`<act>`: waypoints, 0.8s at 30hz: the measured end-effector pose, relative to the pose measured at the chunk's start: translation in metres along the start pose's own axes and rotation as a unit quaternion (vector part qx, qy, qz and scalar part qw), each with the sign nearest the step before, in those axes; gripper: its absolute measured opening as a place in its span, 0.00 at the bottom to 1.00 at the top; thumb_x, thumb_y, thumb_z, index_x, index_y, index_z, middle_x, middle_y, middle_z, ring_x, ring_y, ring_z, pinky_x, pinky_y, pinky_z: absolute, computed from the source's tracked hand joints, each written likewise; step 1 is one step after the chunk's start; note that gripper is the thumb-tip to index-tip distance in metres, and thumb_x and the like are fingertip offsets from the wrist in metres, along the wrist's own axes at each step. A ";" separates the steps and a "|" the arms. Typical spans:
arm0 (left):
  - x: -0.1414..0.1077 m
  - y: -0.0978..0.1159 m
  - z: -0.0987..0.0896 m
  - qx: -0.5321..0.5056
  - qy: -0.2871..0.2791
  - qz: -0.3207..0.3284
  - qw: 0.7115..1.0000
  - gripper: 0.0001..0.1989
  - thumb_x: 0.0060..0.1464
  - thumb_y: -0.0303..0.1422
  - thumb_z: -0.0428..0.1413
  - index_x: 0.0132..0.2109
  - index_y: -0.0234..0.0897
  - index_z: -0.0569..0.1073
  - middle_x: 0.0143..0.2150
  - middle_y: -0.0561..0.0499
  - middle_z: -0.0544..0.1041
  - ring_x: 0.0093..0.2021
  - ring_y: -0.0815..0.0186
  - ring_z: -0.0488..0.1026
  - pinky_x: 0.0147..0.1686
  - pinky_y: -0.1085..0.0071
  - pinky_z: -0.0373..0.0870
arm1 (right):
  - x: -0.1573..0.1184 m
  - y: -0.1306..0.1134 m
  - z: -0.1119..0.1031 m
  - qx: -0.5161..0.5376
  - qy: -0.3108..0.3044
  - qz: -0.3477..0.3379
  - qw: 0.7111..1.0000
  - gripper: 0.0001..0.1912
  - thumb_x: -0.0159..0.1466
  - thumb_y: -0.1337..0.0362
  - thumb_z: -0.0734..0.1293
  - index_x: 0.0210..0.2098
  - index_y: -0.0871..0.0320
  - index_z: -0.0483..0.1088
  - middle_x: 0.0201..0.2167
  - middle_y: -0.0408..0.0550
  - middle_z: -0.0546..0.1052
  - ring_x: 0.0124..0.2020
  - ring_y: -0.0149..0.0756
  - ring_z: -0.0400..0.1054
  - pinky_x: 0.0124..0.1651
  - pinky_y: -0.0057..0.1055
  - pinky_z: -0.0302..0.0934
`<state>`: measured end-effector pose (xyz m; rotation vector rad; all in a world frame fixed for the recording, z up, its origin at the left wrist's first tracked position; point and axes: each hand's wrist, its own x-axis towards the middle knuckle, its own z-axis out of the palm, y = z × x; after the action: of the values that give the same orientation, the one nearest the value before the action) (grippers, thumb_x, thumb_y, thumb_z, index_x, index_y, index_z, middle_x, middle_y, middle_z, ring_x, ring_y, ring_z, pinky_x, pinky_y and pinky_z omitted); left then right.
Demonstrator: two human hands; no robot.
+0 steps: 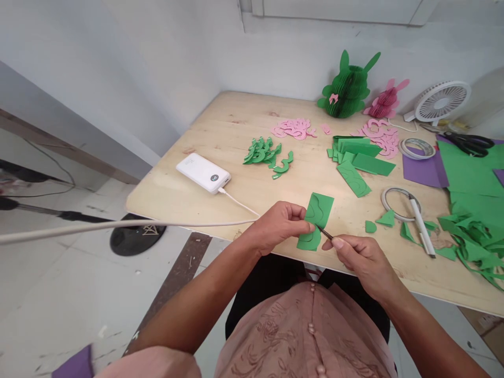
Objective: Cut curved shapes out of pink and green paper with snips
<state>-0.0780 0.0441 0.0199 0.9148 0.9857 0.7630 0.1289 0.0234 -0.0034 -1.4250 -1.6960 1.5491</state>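
Near the table's front edge, my left hand pinches a green paper piece that has curved outlines drawn on it. My right hand is closed on a thin dark tool, its tip against the paper's right side; the tool's handles are mostly hidden by my fingers, so its kind is unclear. Behind the paper lie cut green curved shapes and a stack of green paper strips. Pink cut shapes lie farther back.
A white power bank with a cable sits at left. Right of my hands are a white marker, tape rolls, green scraps and black-handled scissors. Behind stand a green paper figure, a pink one and a fan.
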 end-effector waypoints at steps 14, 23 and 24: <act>0.000 0.000 0.000 -0.003 0.004 -0.001 1.000 0.07 0.40 0.32 0.61 0.24 0.32 0.72 0.22 0.54 0.69 0.24 0.72 0.64 0.28 0.72 0.60 | 0.000 0.001 -0.001 -0.004 -0.004 0.003 1.000 0.24 0.63 0.47 0.60 0.33 0.61 0.76 0.18 0.37 0.47 0.20 0.28 0.41 0.23 0.29 0.36; -0.001 0.001 0.001 -0.010 -0.001 0.000 1.000 0.07 0.40 0.31 0.61 0.24 0.31 0.72 0.22 0.54 0.69 0.25 0.72 0.64 0.29 0.72 0.60 | -0.001 0.000 -0.002 -0.002 0.001 0.002 1.000 0.24 0.63 0.47 0.61 0.33 0.61 0.77 0.16 0.37 0.49 0.19 0.27 0.42 0.21 0.28 0.38; -0.001 0.001 0.001 -0.010 -0.001 0.000 1.000 0.07 0.40 0.31 0.61 0.24 0.32 0.72 0.22 0.54 0.69 0.25 0.72 0.64 0.29 0.72 0.60 | 0.000 0.000 -0.002 -0.006 0.002 -0.001 1.000 0.24 0.63 0.48 0.61 0.33 0.61 0.77 0.16 0.37 0.49 0.19 0.27 0.42 0.21 0.28 0.38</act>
<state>-0.0777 0.0433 0.0213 0.8986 0.9754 0.7695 0.1309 0.0241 -0.0024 -1.4326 -1.7068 1.5357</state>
